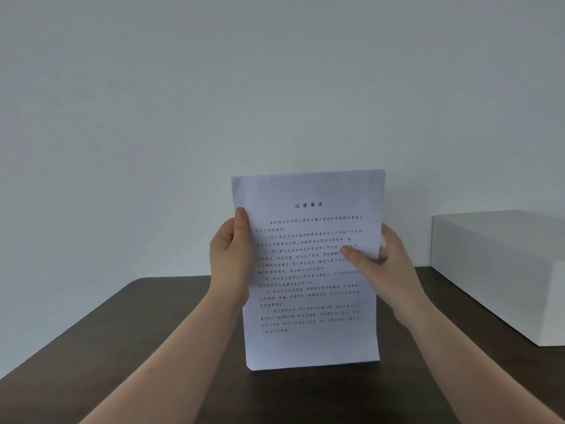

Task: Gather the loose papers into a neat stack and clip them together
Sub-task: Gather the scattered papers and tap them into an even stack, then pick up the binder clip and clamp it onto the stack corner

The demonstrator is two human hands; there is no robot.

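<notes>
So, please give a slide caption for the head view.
Both hands, left and right, hold white printed papers upright on dark table.

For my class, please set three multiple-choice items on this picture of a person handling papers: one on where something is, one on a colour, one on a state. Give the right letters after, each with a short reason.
1. Where is the white box?
A. On the table's right side
B. On the table's left side
C. Under the table

2. What colour is the table?
A. White
B. Dark brown
C. Green

3. How are the papers held?
A. Lying flat on the table
B. Rolled into a tube
C. Upright, gripped at both side edges

Answers:
1. A: the box rests on the tabletop to the right of the papers.
2. B: the bare tabletop is dark brown.
3. C: the left hand holds the left edge and the right hand the right edge, with the printed page facing the camera and the bottom edge down by the table.
</notes>
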